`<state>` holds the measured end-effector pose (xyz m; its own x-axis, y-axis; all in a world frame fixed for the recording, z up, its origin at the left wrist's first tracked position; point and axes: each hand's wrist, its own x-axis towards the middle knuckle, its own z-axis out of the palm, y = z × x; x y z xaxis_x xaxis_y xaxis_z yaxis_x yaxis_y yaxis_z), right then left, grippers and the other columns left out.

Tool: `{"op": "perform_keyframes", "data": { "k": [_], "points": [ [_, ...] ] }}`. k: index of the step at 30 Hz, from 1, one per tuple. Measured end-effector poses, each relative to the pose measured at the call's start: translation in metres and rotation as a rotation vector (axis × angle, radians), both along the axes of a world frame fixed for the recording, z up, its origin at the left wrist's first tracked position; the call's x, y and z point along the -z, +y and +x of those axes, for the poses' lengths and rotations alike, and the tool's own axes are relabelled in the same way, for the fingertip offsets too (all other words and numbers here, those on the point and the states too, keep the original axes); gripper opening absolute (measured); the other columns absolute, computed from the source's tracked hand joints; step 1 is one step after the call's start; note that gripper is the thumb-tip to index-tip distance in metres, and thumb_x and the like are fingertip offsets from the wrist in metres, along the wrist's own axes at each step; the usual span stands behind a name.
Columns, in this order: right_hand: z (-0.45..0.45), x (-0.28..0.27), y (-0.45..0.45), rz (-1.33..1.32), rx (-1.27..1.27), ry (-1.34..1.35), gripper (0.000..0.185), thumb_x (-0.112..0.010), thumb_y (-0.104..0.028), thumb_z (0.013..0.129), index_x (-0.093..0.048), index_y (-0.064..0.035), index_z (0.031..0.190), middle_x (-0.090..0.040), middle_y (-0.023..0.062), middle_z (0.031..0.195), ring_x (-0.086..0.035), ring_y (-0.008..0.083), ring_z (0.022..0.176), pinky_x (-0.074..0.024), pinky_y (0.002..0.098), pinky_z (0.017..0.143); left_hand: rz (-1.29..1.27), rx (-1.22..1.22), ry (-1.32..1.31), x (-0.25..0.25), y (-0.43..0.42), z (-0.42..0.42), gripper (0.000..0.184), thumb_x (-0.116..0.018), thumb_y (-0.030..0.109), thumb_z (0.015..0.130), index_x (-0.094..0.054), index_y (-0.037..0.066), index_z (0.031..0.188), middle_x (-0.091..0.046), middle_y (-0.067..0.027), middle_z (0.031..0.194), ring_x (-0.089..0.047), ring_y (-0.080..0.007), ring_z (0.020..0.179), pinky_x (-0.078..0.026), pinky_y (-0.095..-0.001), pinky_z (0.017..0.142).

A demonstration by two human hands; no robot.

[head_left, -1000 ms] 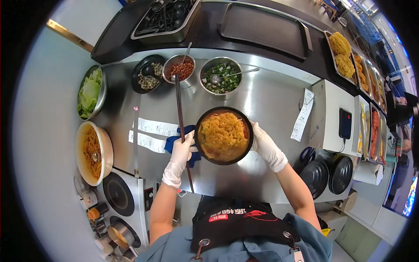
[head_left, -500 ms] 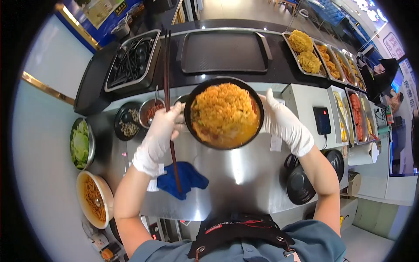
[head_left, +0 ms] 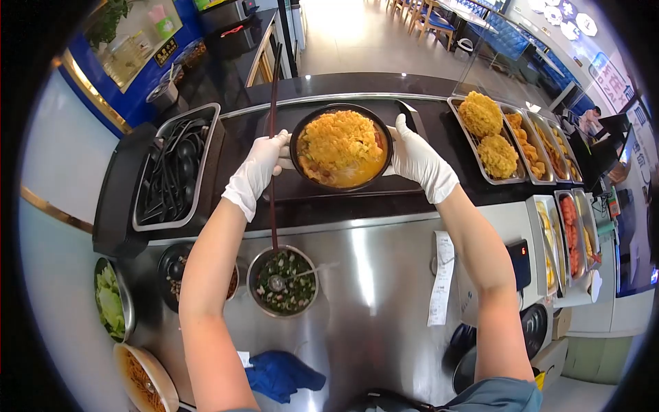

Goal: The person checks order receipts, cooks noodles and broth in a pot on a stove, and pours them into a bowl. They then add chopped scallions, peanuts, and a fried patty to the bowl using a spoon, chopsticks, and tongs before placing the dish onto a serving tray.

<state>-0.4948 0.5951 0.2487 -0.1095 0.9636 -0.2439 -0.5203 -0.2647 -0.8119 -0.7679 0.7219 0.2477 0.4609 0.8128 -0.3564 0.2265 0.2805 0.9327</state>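
A round black bowl (head_left: 341, 184) full of golden food in orange broth is held level over the black tray (head_left: 309, 192) on the raised counter. My left hand (head_left: 259, 165), in a white glove, grips its left rim and also holds long dark chopsticks (head_left: 274, 206), which stand nearly upright in view. On the right rim is my gloved right hand (head_left: 417, 158), fingers under the edge and thumb raised. Below the chopsticks' lower end sits a steel bowl of chopped greens (head_left: 283, 282) with a spoon in it.
A steel bin of black spoons (head_left: 175, 172) stands left, fried food trays (head_left: 487, 137) right. Nearer are a blue cloth (head_left: 281, 375), paper slips (head_left: 441, 278), a phone (head_left: 519, 264), a lettuce bowl (head_left: 111, 302) and a noodle bowl (head_left: 145, 378). A person (head_left: 589, 122) is far right.
Both hands have carried the bowl forward, from above the steel worktop to above the black tray. The chopsticks moved along with my left hand. The head view has tilted up, showing more floor and seating.
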Motion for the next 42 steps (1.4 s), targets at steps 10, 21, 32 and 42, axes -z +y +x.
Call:
{"op": "perform_keyframes", "data": {
  "k": [10, 21, 32, 42],
  "points": [
    [0.021, 0.026, 0.055, -0.061, -0.044, -0.033, 0.082, -0.021, -0.067, 0.092, -0.038, -0.0006, 0.137, -0.048, 0.016, 0.135, -0.052, 0.0314, 0.118, -0.0429, 0.0522, 0.097, 0.062, -0.015, 0.115, 0.017, 0.043, 0.02, 0.037, -0.043, 0.039, 0.097, -0.061, 0.01, 0.112, -0.069, -0.0042, 0.099, -0.066, -0.0118, 0.081, -0.035, -0.0233, 0.056],
    [0.066, -0.002, -0.034, -0.034, 0.388, -0.39, 0.06, -0.042, -0.05, 0.096, -0.052, 0.0032, 0.121, -0.061, 0.0148, 0.109, -0.059, 0.0227, 0.096, -0.0478, 0.0337, 0.083, 0.774, -0.506, 0.974, -0.054, 0.065, -0.184, 0.03, -0.063, 0.03, 0.078, -0.071, 0.007, 0.094, -0.067, -0.02, 0.093, -0.064, -0.0371, 0.09, -0.05, -0.044, 0.082],
    [-0.073, -0.053, -0.055, 0.062, 0.093, -0.433, 0.038, -0.046, -0.031, 0.099, -0.062, 0.0037, 0.104, -0.066, 0.0094, 0.086, -0.062, 0.0154, 0.073, -0.0513, 0.0282, 0.071, 0.155, -0.692, 0.135, -0.031, 0.113, -0.204, 0.016, -0.07, 0.019, 0.08, -0.065, 0.003, 0.078, -0.065, -0.0044, 0.067, -0.041, -0.0044, 0.041, -0.029, -0.0208, 0.039],
    [-0.189, -0.019, -0.02, 0.109, -0.014, -0.428, 0.039, -0.055, -0.035, 0.094, -0.065, -0.0004, 0.107, -0.066, 0.0068, 0.09, -0.059, 0.012, 0.079, -0.0488, 0.0259, 0.069, -0.088, -0.461, -0.413, -0.045, -0.028, -0.119, 0.022, -0.067, 0.026, 0.087, -0.064, 0.004, 0.087, -0.064, -0.0042, 0.075, -0.028, -0.0012, 0.038, -0.018, -0.0195, 0.036]
  ]
}}
